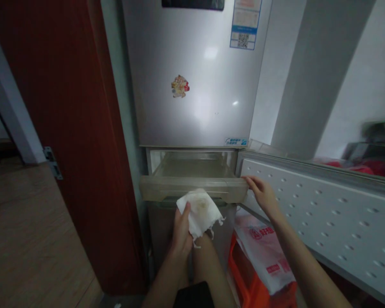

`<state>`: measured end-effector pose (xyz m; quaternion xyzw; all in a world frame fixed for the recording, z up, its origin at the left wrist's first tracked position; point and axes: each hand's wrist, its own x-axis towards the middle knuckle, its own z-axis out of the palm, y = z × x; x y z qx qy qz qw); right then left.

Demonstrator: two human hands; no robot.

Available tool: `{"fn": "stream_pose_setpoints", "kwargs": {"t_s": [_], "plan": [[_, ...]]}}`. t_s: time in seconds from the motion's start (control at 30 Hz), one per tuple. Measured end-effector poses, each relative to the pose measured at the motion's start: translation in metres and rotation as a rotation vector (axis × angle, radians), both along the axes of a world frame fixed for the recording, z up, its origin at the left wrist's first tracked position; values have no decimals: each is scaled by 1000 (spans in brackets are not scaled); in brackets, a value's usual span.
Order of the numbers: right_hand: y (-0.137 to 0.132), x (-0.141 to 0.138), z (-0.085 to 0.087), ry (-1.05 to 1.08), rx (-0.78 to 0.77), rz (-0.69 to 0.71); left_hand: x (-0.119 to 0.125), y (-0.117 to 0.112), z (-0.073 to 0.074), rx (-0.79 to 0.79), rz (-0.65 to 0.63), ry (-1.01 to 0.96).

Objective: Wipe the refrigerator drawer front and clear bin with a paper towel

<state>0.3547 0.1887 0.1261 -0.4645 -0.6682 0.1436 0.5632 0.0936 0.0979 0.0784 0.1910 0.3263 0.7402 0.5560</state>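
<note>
A white cloth (202, 210) with a brownish stain and frayed edges is in my left hand (181, 226), the thumb lying over its left side. Just behind the cloth, the clear plastic drawer (160, 186) of the fridge's lower compartment is pulled partly out. What shows of the drawer's inside looks bare. My right hand (258, 191) holds the drawer's right front corner, fingers curled at its rim. The compartment's white dimpled door (324, 209) hangs open to the right, beyond my right arm.
The silver upper fridge door (199, 115) is closed, with a small sticker (180, 87) and a label. A brown wooden door (115, 171) stands close on the left. Below the open door, a white plastic bag (266, 248) lies over an orange plastic crate (248, 280).
</note>
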Motion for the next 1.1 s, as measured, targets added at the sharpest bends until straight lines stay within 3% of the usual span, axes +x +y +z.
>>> {"fn": "stream_pose_setpoints", "kwargs": {"t_s": [0.13, 0.33, 0.47, 0.8, 1.1], "plan": [[0, -2, -3, 14, 19, -14, 13, 6, 6, 6, 62, -47], [0, -3, -5, 35, 19, -1, 10, 23, -12, 66, 161, -38], [-1, -5, -6, 51, 19, -3, -1, 26, -17, 27, 174, 21], [-1, -7, -7, 65, 26, -7, 2, 29, 3, 18, 279, -162], [-3, -8, -6, 75, 25, -9, 11, 4, 16, 61, 66, -248]]}}
